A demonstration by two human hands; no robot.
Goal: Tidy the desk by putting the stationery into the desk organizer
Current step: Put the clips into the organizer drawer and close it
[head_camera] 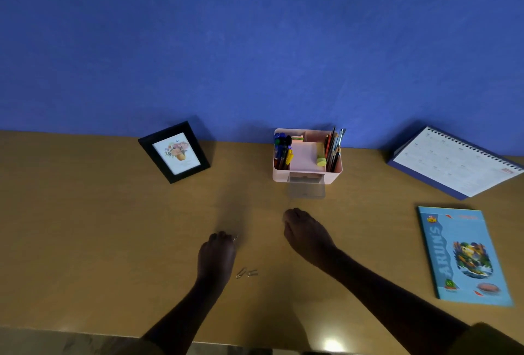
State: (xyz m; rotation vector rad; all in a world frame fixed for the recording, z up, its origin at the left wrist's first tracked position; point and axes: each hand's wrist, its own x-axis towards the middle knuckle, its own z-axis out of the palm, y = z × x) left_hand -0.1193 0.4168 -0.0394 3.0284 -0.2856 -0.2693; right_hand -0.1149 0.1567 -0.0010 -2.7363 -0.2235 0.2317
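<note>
The notebook [465, 255] at the near right of the desk [85, 227] carries the word "ARUN'S" in large pale letters up its light blue cover, and a small yellow "NEW" at its far left corner; the rest of its print is too small to read. The calendar [456, 160] at the far right, standing tilted with its spiral edge up, shows red figures at one corner that are too blurred to read. The pink organizer [307, 177] stands at the far middle of the desk against the blue wall [255, 42]. Its left compartment holds pens [282, 150] with blue, green, black and yellow caps. The middle one holds a pink note pad [303, 156] with a yellow-green highlighter [321, 160] beside it, and the right one holds pencils [334, 150]. A clear drawer [306, 188] juts out from its near side; I cannot tell what lies in it. The left hand [217, 252] hangs over the near middle of the desk with its fingers curled, pinching 1 paper clip [235, 238] at the fingertips. 2 more paper clips [246, 272] lie on the desk just right of that wrist. The right hand [307, 234] is near the drawer with its fingers curled under; whether it holds anything I cannot tell. A black photo frame [174, 152] with a flower print stands at the far left.
</note>
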